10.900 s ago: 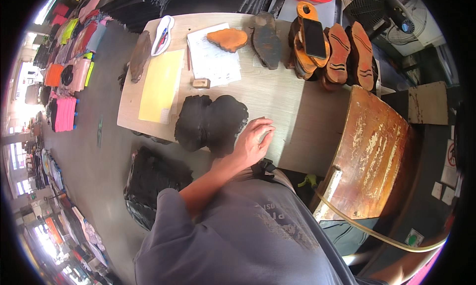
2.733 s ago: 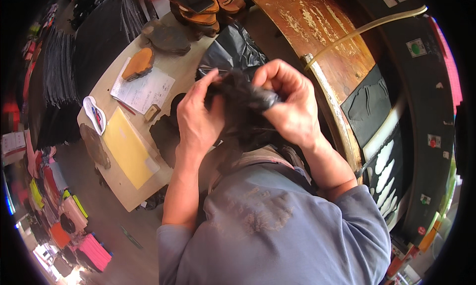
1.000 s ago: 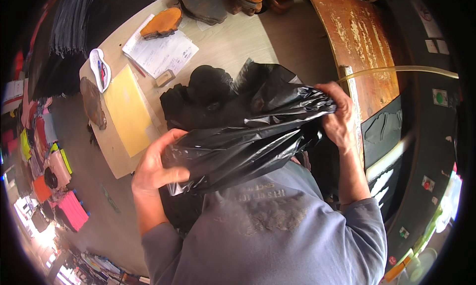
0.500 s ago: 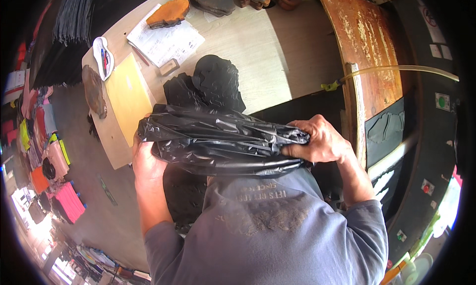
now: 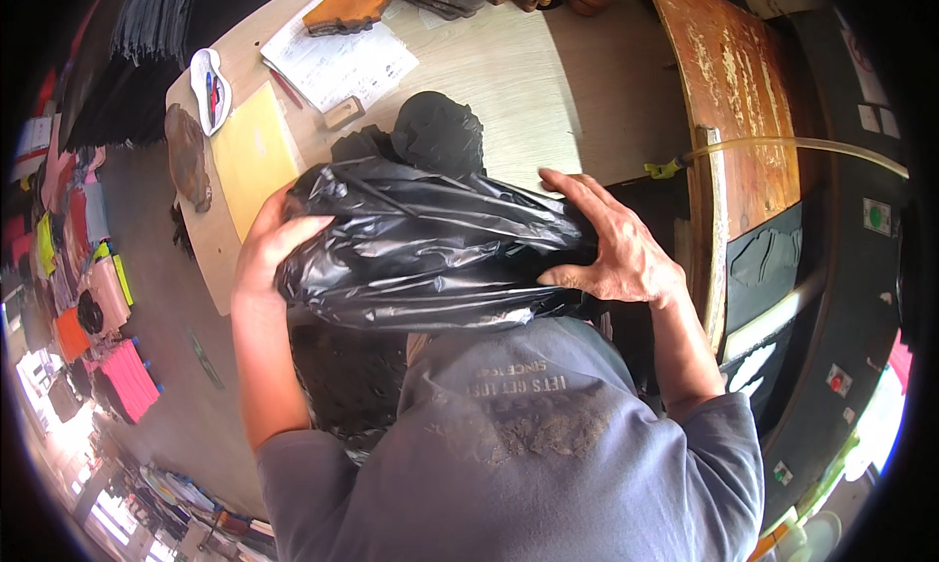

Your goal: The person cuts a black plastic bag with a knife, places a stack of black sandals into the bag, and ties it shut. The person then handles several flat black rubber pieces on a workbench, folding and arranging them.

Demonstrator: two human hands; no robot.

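Note:
A crumpled, shiny black plastic bag (image 5: 430, 269) stretches across in front of my chest. Its left end sits in my left hand (image 5: 262, 254), with the thumb pressed over the plastic and the other fingers mostly hidden behind it. At the bag's right end, my right hand (image 5: 631, 249) is open, its thumb and fingers spread around the edge and touching the plastic. What is inside the bag, if anything, cannot be seen. Just beyond it, dark flat cut pieces (image 5: 438, 132) lie on the table (image 5: 518, 83), partly covered by the bag.
Written papers (image 5: 337, 68), a brown irregular slab (image 5: 348, 6), a yellow sheet (image 5: 256, 151) and a white tray of pens (image 5: 210, 92) lie on the table's left side. To the right stand a worn wooden board (image 5: 729, 92), a clear hose (image 5: 782, 143) and a dark machine panel (image 5: 861, 298).
My right hand has gone from gripping the bag to open with spread fingers. The bag has widened out, and my left hand has shifted slightly left and farther away.

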